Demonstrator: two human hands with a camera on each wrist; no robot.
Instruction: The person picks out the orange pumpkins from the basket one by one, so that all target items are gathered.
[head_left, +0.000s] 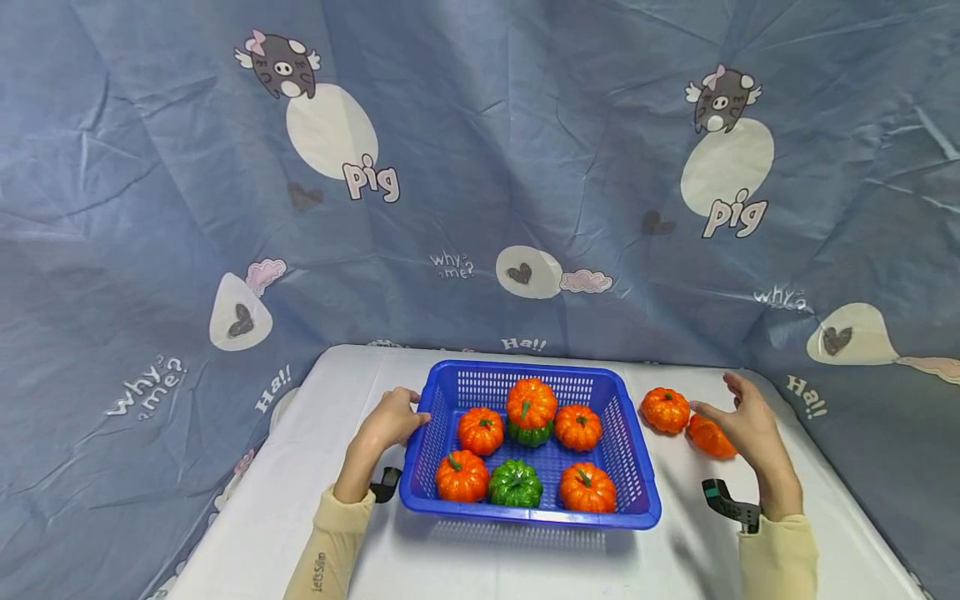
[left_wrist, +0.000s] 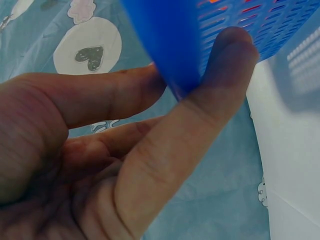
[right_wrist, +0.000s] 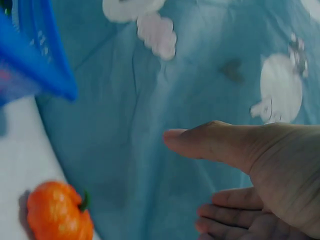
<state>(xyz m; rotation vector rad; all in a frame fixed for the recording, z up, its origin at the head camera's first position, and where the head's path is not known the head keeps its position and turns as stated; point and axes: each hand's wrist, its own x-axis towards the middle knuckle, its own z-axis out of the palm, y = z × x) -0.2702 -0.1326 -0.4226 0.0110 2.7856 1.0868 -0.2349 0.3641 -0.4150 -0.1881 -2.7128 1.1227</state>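
- On the right side of the white bench (head_left: 465,573), an orange pumpkin (head_left: 664,411) sits just beside the blue basket (head_left: 540,516).
- A second orange pumpkin (head_left: 711,442) sits a little to its right and nearer the person, partly hidden by the right hand (head_left: 750,425).
- Of the two hands, the right one is much nearer to this pair. The left hand (head_left: 393,419) is across on the other side of the basket.
- Nothing is in the right hand. Its thumb sticks out toward the left, away from the loose fingers, and the pumpkin seen in the right wrist view is apart from it.
- The left hand pinches the basket's left edge, with the rim between thumb and finger.
- The basket's long side runs left to right, between the hands, with five orange pumpkins (head_left: 587,489) and two green pumpkins (head_left: 515,483) inside.
- Both outside pumpkins look round and squat, so which way the right hand turns probably matters less than how close it is.
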